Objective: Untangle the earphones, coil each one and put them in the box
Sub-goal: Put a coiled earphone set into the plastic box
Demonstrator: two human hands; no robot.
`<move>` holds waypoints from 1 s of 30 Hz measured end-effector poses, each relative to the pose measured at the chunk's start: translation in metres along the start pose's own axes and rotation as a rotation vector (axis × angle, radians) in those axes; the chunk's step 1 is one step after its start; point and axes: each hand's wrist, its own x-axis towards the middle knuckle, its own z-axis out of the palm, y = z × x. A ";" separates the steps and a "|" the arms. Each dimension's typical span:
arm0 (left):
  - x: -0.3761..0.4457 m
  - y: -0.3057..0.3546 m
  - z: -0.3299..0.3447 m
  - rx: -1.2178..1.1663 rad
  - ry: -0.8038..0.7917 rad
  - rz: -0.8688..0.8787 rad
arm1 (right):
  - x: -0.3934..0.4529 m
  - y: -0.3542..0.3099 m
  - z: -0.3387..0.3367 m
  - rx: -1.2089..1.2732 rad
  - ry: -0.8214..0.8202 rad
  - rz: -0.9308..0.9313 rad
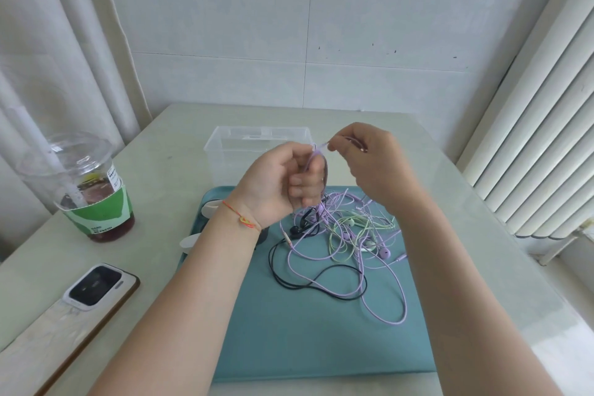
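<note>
A tangle of earphones (pixel 340 235) lies on the teal mat (pixel 321 331): purple, pale green and black cables knotted together. My left hand (pixel 279 183) is raised above the tangle, its fingers closed around a bunch of purple cable that hangs down into the heap. My right hand (pixel 369 161) pinches the end of the purple cable (pixel 318 148) between thumb and forefinger, just right of my left hand. Behind both hands the clear plastic box (pixel 225 151) stands open, with no earphones visible inside it.
A plastic cup (pixel 86 190) with a dark drink, a green sleeve and a straw stands at the left. A phone (pixel 96 288) lies face down near the front left edge. White rounded objects (pixel 209 207) poke out at the mat's left edge. A radiator is at the right.
</note>
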 end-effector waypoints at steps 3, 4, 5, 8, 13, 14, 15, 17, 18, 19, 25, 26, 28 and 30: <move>0.001 0.004 0.005 -0.286 -0.029 0.127 | -0.002 0.001 0.006 -0.082 -0.127 0.019; 0.002 0.006 0.005 -0.355 -0.003 0.166 | -0.004 0.000 0.008 -0.121 -0.191 0.018; 0.003 0.007 0.005 -0.407 0.045 0.204 | -0.006 -0.001 0.009 -0.154 -0.250 0.016; 0.004 0.007 0.001 -0.442 0.213 0.307 | -0.010 -0.004 0.011 -0.201 -0.395 0.019; 0.008 -0.003 -0.007 -0.073 0.366 0.368 | -0.013 -0.010 0.012 -0.275 -0.511 0.015; 0.008 -0.007 -0.007 0.084 0.420 0.362 | -0.014 -0.011 0.011 -0.268 -0.500 0.007; 0.008 -0.009 -0.008 0.264 0.479 0.350 | -0.014 -0.011 0.009 -0.253 -0.478 -0.007; 0.007 -0.013 -0.008 0.568 0.531 0.300 | -0.013 -0.012 0.005 -0.227 -0.426 -0.033; 0.007 -0.013 -0.007 0.649 0.498 0.250 | -0.013 -0.012 0.003 -0.217 -0.403 -0.037; 0.006 -0.012 -0.006 0.697 0.440 0.193 | -0.013 -0.012 0.001 -0.204 -0.382 -0.036; 0.001 -0.004 -0.002 0.514 0.269 0.043 | -0.009 -0.010 -0.007 -0.109 -0.267 -0.041; 0.001 -0.003 -0.002 0.535 0.258 0.028 | -0.009 -0.010 -0.007 -0.104 -0.258 -0.048; 0.001 -0.002 -0.002 0.586 0.259 -0.001 | -0.008 -0.010 -0.008 -0.121 -0.247 -0.054; 0.002 -0.003 -0.004 0.602 0.279 -0.027 | -0.007 -0.007 -0.009 -0.147 -0.256 -0.062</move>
